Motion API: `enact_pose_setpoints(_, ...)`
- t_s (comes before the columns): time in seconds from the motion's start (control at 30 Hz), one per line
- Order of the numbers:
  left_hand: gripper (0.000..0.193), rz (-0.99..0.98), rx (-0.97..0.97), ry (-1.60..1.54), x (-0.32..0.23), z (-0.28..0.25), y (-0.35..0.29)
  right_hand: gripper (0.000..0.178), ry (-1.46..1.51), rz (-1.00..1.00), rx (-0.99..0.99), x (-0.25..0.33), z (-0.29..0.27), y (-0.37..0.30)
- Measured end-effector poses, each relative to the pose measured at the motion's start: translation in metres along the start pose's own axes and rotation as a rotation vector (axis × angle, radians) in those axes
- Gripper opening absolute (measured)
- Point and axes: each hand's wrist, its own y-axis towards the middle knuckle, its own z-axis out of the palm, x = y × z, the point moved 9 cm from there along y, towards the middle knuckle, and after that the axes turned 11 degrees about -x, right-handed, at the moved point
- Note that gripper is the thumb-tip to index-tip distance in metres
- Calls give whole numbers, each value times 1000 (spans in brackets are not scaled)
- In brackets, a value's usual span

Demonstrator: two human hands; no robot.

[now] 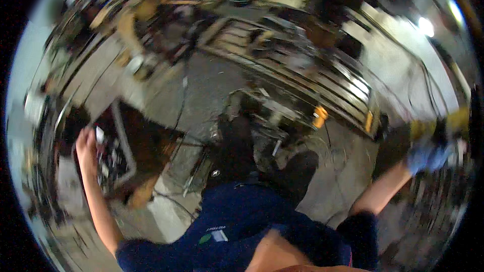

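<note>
My left hand [86, 145] is bare and raised at the left, its fingers curled together; whatever they hold, if anything, is too blurred to make out. Just right of it, a small pale piece [99, 134] shows at the edge of a dark open bin [121, 136]. Small metal-looking parts [112, 163] lie inside that bin. Far to the right, my right hand [428, 158] wears a blue glove and reaches out beside a dark upright shape [440, 132]. Motion smears its fingers, so its grip is hidden.
A slatted metal bench [292, 73] with tools and clutter runs across the far side. On its near edge hangs an orange-yellow object [319, 117]. Cables [183, 98] trail over the concrete floor [161, 88]. Blurred stacks of material [438, 196] stand at the right.
</note>
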Motion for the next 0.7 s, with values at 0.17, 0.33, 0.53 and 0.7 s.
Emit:
enact_pose_setpoints(0.17, 23, -13, 109, -336, -55, 38, -34, 33, 262, 703, 488, -86, 34, -214)
enact_pose_setpoints(0.33, 20, -92, 497, -538, -68, 173, -90, 20, 38, 1360, 1029, -103, 37, -448)
enact_pose_setpoints(0.53, 16, -368, 892, -896, -55, 338, -147, 41, 290, 1605, 1017, -66, 83, -503)
enact_pose_setpoints(0.7, 19, -502, 989, -879, -49, 395, -177, 32, 153, 1507, 863, -60, 103, -488)
